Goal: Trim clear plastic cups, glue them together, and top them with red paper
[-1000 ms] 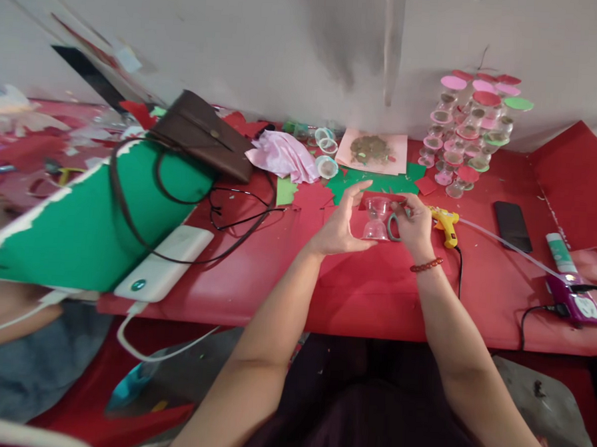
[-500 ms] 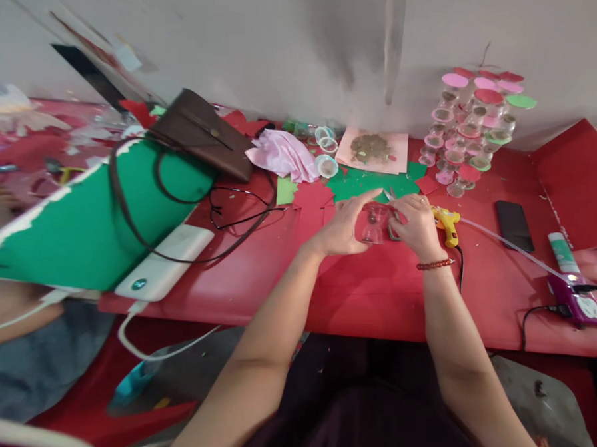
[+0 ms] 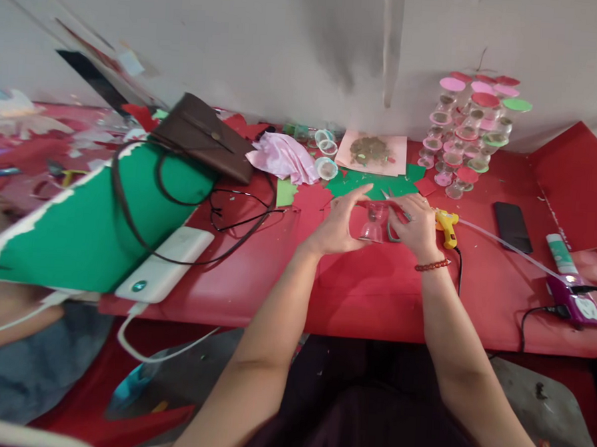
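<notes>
A clear hourglass-shaped piece (image 3: 374,223), seemingly made of two plastic cups joined at their narrow ends, stands upright in front of me. Its top looks reddish. Around its left side is my left hand (image 3: 339,224), thumb and forefinger spread wide, the thumb near its base; whether they touch it is unclear. My right hand (image 3: 415,219), with a beaded bracelet (image 3: 432,264) on the wrist, has curled fingers at its upper right edge. Scissors (image 3: 391,232) lie partly hidden below that hand. Red paper (image 3: 371,270) is spread beneath.
A yellow glue gun (image 3: 447,228), phone (image 3: 512,227) and purple power socket (image 3: 582,302) lie rightward. Stacked cup pieces (image 3: 466,135) stand behind. Leftward are a brown bag (image 3: 203,138), glasses (image 3: 244,210), a white power bank (image 3: 166,263) and another person's arm (image 3: 14,308).
My left hand has opened slightly wider, its forefinger drawing back a little from the hourglass piece. My right hand has shifted slightly left. The hourglass piece stays in place.
</notes>
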`<state>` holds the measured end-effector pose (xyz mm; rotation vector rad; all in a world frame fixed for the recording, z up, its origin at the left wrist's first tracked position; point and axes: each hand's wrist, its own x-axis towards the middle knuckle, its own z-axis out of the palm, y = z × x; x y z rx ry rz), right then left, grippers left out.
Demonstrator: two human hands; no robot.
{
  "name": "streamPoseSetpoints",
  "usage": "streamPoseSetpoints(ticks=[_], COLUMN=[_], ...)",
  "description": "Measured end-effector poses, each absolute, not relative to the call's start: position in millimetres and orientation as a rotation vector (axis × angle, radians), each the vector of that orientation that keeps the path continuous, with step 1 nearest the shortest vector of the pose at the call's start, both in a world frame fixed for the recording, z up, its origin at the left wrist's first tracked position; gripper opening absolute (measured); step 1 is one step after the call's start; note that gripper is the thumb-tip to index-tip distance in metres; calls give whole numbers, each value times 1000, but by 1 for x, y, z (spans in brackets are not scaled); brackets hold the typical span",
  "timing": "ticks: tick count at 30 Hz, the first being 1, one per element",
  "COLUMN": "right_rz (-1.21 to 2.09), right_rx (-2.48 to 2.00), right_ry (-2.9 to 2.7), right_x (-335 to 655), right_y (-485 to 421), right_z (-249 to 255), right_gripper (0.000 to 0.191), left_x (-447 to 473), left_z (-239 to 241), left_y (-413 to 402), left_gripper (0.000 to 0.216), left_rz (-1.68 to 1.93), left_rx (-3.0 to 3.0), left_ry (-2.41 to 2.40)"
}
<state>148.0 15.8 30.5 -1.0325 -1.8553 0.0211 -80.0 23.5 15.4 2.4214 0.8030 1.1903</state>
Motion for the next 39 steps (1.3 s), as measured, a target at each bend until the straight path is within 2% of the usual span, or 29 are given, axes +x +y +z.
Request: streamPoseSetpoints(ticks=[5, 11, 20, 32, 39], right_rz=[19, 71, -10, 93, 178], right_rx=[-1039, -1029, -1019, -1077, -1107], right_ry=[-1886, -1678, -1834, -1836, -1670], right_x=[149, 146, 149, 147, 145], right_y=[16, 14, 15, 15, 12], right_z=[29, 32, 31, 29, 33], right_gripper=[18, 18, 18, 18, 18], left_x=[-77, -75, -72, -75, -77], left_z=[17, 12, 11, 16, 14], left_y=[21, 36, 32, 27, 35], left_gripper=[113, 138, 132, 129, 140], left_rz=[1172, 1367, 1330, 1229, 1271], left_rx=[2442, 2197, 2202, 2209, 2220], left_ry=[807, 586, 581, 605, 667])
